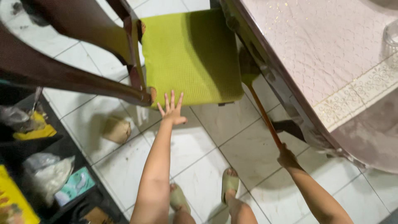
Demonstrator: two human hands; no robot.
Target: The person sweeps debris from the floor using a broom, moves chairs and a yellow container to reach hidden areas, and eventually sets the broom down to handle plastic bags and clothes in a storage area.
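Feet in pale green sandals are closest to the lens, planted on the white tiled floor just below both hands. Biggest thing up past the hands is the dark wooden chair with its lime green seat cushion. The left hand is spread wide, fingers fanned out flat, touching the near edge of that cushion right by the chair's back post. Off to the right of the hands sits the desk, covered by a pinkish quilted cloth with a patterned border. The right hand is closed around the lower end of a thin orange stick, which slants up and away toward the gap between cushion and desk. Left of the left hand, a small crumpled brown paper bag lies on the tiles.
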